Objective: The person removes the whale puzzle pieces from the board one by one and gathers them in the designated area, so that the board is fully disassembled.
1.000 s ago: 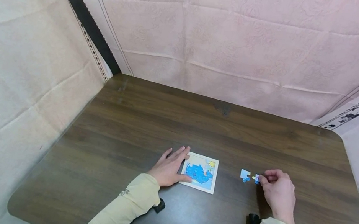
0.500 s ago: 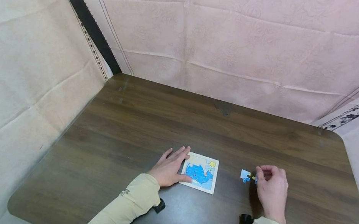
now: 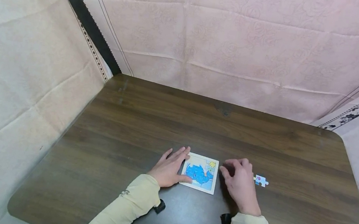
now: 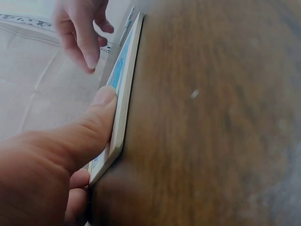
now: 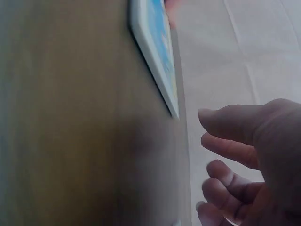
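In the head view, a small square jigsaw board (image 3: 203, 188) with a pale frame lies on the brown table, showing a blue whale and a sun. My left hand (image 3: 167, 168) rests along its left side with fingers spread and straight. The left wrist view has that thumb (image 4: 89, 127) lying on the board's face at the edge. Just right of the board is my right hand (image 3: 239, 185), above the table, loosely bent with nothing between thumb and fingers (image 5: 230, 148). Beyond it lies a blue jigsaw piece (image 3: 261, 180) with a pink mark.
The brown wood-grain table (image 3: 171, 118) spreads around the board. Pale cloth hangings (image 3: 231, 46) rise behind its far edge and at both sides. A black wrist strap part (image 3: 226, 219) hangs beside the right cuff.
My right hand has moved left from the loose pieces to beside the board. The pink-marked piece is uncovered; the other loose piece is now out of sight. My left hand stays put.
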### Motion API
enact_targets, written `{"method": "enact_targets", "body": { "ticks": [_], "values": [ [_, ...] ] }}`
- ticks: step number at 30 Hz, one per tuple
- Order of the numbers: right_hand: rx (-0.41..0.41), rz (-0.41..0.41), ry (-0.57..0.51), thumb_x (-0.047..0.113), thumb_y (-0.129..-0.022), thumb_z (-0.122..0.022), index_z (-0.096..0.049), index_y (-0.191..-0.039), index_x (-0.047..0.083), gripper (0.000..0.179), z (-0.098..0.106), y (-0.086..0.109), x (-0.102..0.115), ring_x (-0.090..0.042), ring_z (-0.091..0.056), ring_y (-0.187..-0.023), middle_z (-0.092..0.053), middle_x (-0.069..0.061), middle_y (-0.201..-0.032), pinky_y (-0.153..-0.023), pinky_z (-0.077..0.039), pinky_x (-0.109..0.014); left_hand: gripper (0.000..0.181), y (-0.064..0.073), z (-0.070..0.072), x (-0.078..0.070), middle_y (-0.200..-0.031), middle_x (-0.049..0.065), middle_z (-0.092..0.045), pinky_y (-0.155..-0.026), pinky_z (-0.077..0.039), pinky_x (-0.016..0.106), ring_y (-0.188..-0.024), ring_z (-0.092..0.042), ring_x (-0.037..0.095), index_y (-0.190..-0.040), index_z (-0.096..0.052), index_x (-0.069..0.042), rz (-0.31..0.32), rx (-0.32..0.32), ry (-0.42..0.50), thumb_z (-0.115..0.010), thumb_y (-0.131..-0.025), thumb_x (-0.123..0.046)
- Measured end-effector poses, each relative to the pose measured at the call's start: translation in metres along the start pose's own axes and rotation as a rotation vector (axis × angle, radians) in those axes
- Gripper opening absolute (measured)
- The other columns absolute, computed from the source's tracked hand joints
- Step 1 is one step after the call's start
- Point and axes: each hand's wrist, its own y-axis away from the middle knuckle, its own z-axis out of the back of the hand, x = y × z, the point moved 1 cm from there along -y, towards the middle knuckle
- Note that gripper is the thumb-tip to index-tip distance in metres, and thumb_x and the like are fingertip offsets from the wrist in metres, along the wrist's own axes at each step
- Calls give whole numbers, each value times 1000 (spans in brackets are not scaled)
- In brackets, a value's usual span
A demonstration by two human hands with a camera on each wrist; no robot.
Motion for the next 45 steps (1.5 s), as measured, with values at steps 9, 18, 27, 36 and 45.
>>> {"method": "enact_targets", "body": {
  "ticks": [9,18,27,36,45],
  "values": [
    [80,25,57,23,-84,-78,-69,-119,9,39,-13,-1,11,-29,-39,-99,-47,-12,-106,-72,-42,-37,90,0,-1,0,-161,-2,-17,-119,-4,47,-148,-8,14,-153,-33,-16,7,8,-3,-65,-82,-62],
    [90,52,82,25,-84,-78,-71,-117,9,36,-15,-1,9,-28,-40,-95,-49,-13,-105,-67,-37,-33,90,-1,0,0,-161,-1,-19,-119,-5,47,-148,-10,14,-152,-32,-14,-14,2,-12,-64,-83,-61],
    [111,81,111,24,-84,-78,-72,-115,11,34,-14,-2,12,-28,-40,-95,-50,-11,-101,-69,-38,-35,91,-1,0,0,-161,0,-20,-119,-5,47,-148,-10,14,-153,-31,-14,-11,1,-6,-64,-83,-61],
    [83,188,246,21,-79,-83,-76,-101,9,26,-11,-5,19,-29,-42,-90,-52,-8,-91,-72,-38,-39,90,-1,-1,0,-161,-1,-19,-119,-5,47,-148,-10,14,-153,-31,-15,-17,1,-3,-64,-83,-62],
    [98,173,293,23,-76,-84,-76,-99,10,27,-12,-11,25,-29,-43,-89,-53,-8,-90,-72,-41,-42,92,-2,-1,2,-161,-1,-19,-119,-6,48,-148,-10,14,-153,-31,-15,-13,-5,0,-64,-82,-62]
  ]
}}
